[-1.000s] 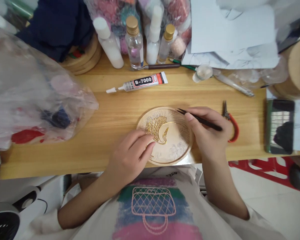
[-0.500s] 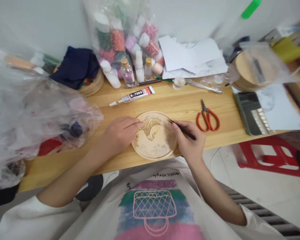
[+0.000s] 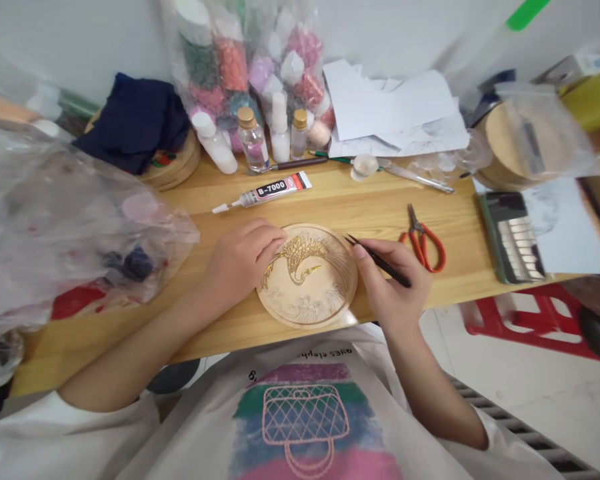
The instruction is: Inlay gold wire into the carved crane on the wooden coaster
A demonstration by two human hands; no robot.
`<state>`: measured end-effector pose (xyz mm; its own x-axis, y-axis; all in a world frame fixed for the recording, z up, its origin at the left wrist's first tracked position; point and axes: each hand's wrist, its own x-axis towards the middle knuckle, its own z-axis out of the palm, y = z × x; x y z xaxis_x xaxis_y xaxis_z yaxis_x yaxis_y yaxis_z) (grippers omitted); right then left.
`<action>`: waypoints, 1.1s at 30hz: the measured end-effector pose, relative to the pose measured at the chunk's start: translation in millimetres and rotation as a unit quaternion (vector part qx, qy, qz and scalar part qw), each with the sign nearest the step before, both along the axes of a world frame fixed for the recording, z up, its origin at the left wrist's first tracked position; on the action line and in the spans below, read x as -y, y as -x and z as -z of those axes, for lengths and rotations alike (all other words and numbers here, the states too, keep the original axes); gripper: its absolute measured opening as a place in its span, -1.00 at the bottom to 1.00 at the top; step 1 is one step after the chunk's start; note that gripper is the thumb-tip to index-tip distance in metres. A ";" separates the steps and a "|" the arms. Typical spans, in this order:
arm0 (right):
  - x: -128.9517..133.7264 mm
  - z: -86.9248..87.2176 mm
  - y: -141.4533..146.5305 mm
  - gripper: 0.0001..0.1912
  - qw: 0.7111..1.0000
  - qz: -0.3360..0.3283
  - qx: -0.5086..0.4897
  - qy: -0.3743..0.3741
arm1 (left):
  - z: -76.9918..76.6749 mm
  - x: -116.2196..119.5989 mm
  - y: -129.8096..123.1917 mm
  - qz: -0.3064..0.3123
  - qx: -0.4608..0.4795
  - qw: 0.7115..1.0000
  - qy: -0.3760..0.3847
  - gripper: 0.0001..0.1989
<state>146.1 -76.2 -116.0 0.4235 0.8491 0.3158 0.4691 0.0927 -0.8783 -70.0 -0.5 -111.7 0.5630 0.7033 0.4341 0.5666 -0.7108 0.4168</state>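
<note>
A round wooden plaque [image 3: 306, 303] lies at the table's front edge, with a gold wire crane [image 3: 300, 259] on it and drawn waves below. My left hand [image 3: 245, 260] rests at the plaque's left rim, fingers bent; what its fingertips hold, if anything, is hidden. My right hand [image 3: 395, 283] is closed on black tweezers [image 3: 387, 267], whose tips are just beyond the plaque's upper right rim. Orange-handled pliers [image 3: 424, 245] lie to the right of that hand. A glue tube [image 3: 273, 189] lies behind the plaque.
A plastic bag [image 3: 80, 220] covers the left side. Behind stand small bottles [image 3: 253, 141] and a bag of colored jars [image 3: 233, 63]. Papers [image 3: 395, 110], a round wooden box [image 3: 510, 143] and a phone [image 3: 513, 237] are at the right. A red stool [image 3: 530, 320] is below.
The view has shifted a little. My right hand and the tweezers have moved slightly right, off the plaque's rim. My left hand's fingers are more bent and cover less of the crane.
</note>
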 end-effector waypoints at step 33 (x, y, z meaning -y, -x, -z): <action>-18.8 1.9 5.9 -0.90 0.998 0.034 -0.018 0.049 | -4.0 25.1 -11.1 -0.038 -0.054 0.998 0.015 -0.88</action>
